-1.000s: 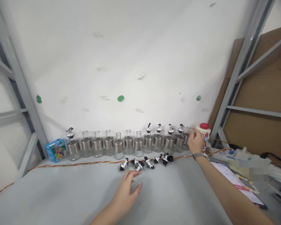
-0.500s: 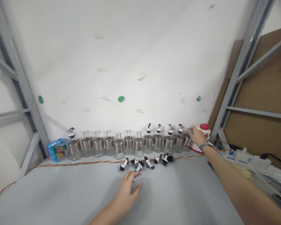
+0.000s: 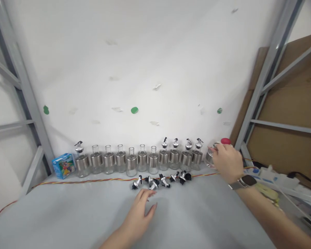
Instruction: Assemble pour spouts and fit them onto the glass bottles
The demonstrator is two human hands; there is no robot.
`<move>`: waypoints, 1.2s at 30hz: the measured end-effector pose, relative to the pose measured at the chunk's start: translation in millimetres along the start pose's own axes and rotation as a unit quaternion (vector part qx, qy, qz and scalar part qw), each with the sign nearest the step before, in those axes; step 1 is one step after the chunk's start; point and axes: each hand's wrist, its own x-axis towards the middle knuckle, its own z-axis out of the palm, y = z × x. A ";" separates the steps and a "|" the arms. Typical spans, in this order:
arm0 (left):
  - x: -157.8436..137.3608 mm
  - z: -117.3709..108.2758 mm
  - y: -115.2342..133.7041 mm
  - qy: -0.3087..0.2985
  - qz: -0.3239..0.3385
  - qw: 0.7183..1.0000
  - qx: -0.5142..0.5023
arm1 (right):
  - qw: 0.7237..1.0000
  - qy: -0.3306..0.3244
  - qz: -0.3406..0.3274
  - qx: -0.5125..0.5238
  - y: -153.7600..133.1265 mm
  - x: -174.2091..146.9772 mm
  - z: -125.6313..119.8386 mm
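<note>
At the right end of the row, my right hand (image 3: pixel 227 162) is closed around the neck of a glass bottle (image 3: pixel 209 158), which looks slightly blurred. Much of that bottle is hidden by the hand. My left hand (image 3: pixel 141 211) hovers over the grey table with thumb and fingers apart, holding nothing. Just beyond its fingertips lie several silver and black pourer spouts (image 3: pixel 164 181). Along the wall stand several glass bottles with steel bands; some have open necks, like this uncapped bottle (image 3: pixel 131 162), and others carry pourers, like this capped bottle (image 3: pixel 187 156).
A blue picture box (image 3: pixel 64 166) stands at the left end of the row. Behind my right hand shows a red lid (image 3: pixel 225 141). A red and yellow twisted wire (image 3: pixel 93 180) crosses the table (image 3: pixel 67 211). White power strips (image 3: pixel 280 180) lie at the right, beside a metal frame post (image 3: pixel 261 83).
My right hand has come nearer to me and turned, and the end bottle has shifted away from the capped one beside it. My left hand has stayed nearly still.
</note>
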 end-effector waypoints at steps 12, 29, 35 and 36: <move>-2.3 -15.4 28.7 -0.024 0.184 0.946 0.267 | 0.712 -0.148 0.171 0.664 -89.4 -59.5 -33.1; -1.1 8.4 10.9 0.052 -0.088 0.994 -0.047 | 0.757 -0.204 0.094 0.614 -97.7 -77.8 -12.8; 4.8 10.5 -3.8 0.044 -0.134 0.985 -0.099 | 0.937 -0.239 0.076 0.244 -58.3 -78.3 51.1; 4.8 11.3 -5.9 0.042 -0.132 0.984 -0.117 | 0.938 -0.248 0.071 0.231 -58.6 -80.5 55.8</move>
